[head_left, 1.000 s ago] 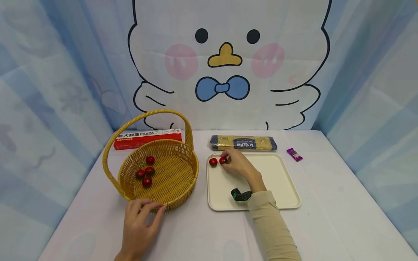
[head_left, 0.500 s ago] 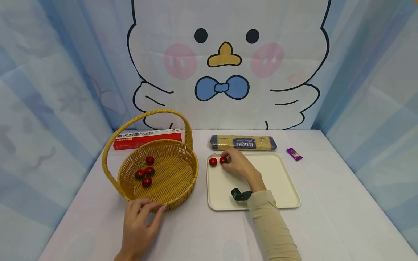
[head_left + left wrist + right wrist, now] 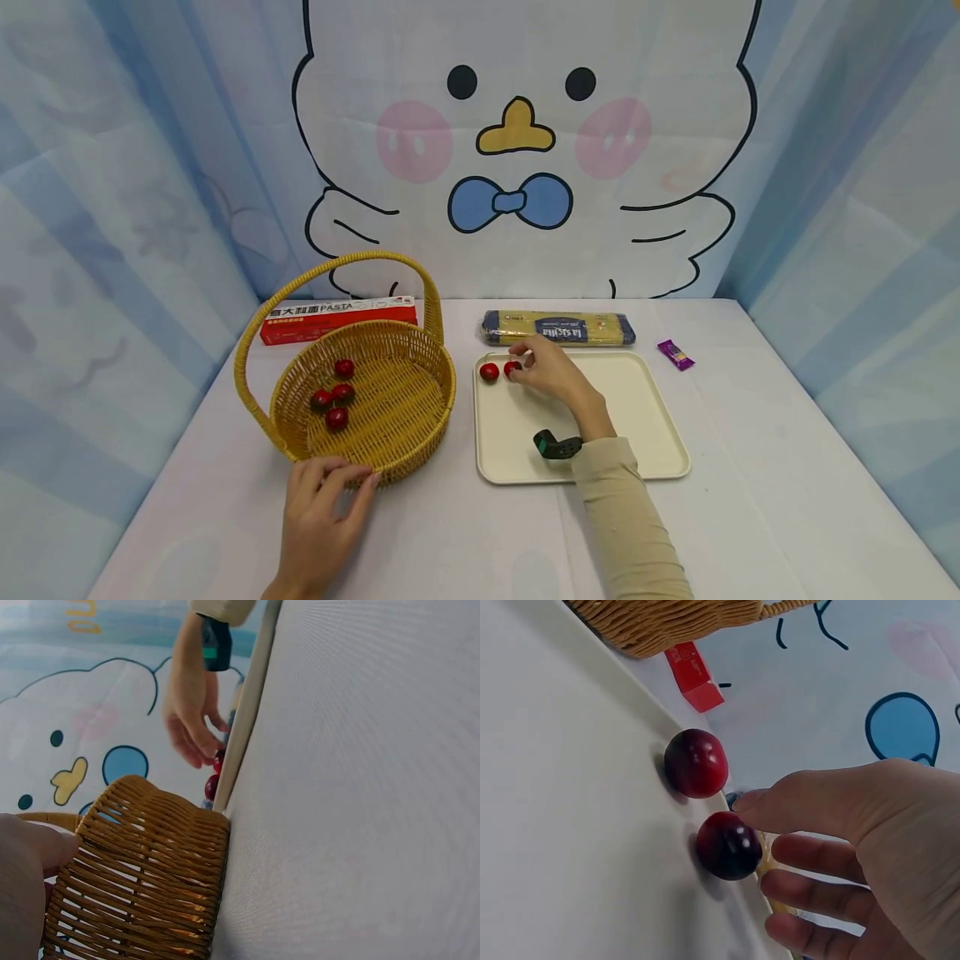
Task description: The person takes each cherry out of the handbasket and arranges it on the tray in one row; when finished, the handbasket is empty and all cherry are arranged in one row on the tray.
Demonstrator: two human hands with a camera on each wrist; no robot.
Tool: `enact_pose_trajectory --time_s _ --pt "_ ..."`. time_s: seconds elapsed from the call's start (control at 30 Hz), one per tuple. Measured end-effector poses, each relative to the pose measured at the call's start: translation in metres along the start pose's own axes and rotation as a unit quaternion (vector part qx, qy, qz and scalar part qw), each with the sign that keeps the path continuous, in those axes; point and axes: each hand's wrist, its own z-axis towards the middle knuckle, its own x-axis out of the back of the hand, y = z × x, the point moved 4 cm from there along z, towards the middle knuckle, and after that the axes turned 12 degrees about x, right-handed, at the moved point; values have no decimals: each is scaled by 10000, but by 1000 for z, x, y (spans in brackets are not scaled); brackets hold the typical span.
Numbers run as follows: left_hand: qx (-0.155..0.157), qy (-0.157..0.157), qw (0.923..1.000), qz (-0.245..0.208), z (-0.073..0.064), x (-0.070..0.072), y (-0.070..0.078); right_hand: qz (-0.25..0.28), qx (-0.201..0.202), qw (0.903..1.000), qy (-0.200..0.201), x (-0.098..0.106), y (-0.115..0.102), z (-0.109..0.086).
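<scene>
In the head view my left hand (image 3: 318,517) grips the near rim of a yellow wicker basket (image 3: 150,877), thumb outside and fingers over the edge. Several dark red cherries (image 3: 337,418) lie inside on its left side. My right hand (image 3: 555,375) is over the far left corner of a cream tray (image 3: 637,417), fingers parted. Two cherries sit in that corner. The right wrist view has the thumb at the top of the nearer cherry (image 3: 729,846), the other fingers spread beyond it. The second cherry (image 3: 696,763) lies just beside it.
Behind the basket stands a red pasta box (image 3: 337,321). A pack of spaghetti (image 3: 558,328) lies right behind the tray, and a small purple wrapped sweet (image 3: 676,355) is to its right. The basket's tall handle (image 3: 337,262) arches over its left and back.
The right hand's fingers have loosened from the cherry in the tray and the hand has risen a little, drifting slightly right. The cherry stays in place. My left hand has not moved.
</scene>
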Motion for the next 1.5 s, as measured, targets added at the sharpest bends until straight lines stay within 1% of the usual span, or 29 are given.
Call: enact_pose_trajectory --time_s 0.27,0.43,0.6,0.73,0.97,1.07,1.23,1.37,1.5 --pt "-69 -23 10000 -1 1 1 1 -48 404 9992 40 4 -15 1" --pt "-95 7 10000 6 2 2 1 -172 659 9976 79 5 -29 4" --pt "-33 -44 10000 54 1 1 0 -147 855 9962 0 1 -45 8" --pt "-40 -67 10000 47 1 0 1 -201 1002 9948 7 -1 -60 11" --pt "-148 43 9999 57 1 -1 1 -167 1167 9930 42 -5 -88 19" --pt "-161 43 9998 67 1 -1 1 -132 1283 9916 -26 -10 -100 24" --pt "-145 40 9998 91 1 0 1 16 1625 9865 -210 -24 -116 33" --pt "-157 60 9998 111 0 0 1 88 1756 9836 -414 -37 -127 39" --pt "-198 46 9998 70 0 0 1 85 1734 9824 -683 -50 -136 44"
